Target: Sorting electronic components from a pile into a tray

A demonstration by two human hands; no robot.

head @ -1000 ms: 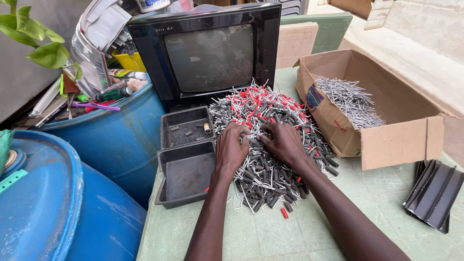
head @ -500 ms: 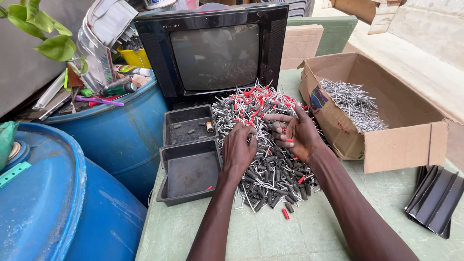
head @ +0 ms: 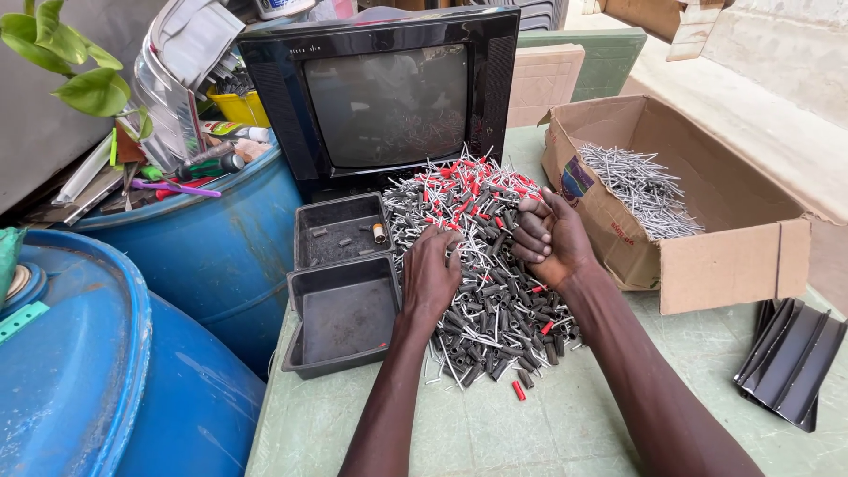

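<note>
Left hand [head: 430,274] lay palm-down on the heap of small grey, black and red-sleeved metal pin connectors [head: 481,265] piled on the pale green tabletop [head: 530,424], its grip spread loosely over them. Right hand [head: 546,238] was lifted just above the heap, grip curled shut on a small bunch of pins. Risk judged: loose pieces near the front edge could roll off; sharp ends might prick fingers; grabbed pins might spill short of the two black plastic trays [head: 344,314] or the open cardboard box [head: 707,256].

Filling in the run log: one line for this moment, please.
left hand: palm down on heap of grey and red small parts | right hand: fist closed, raised over heap | black plastic trays: left of heap
</note>
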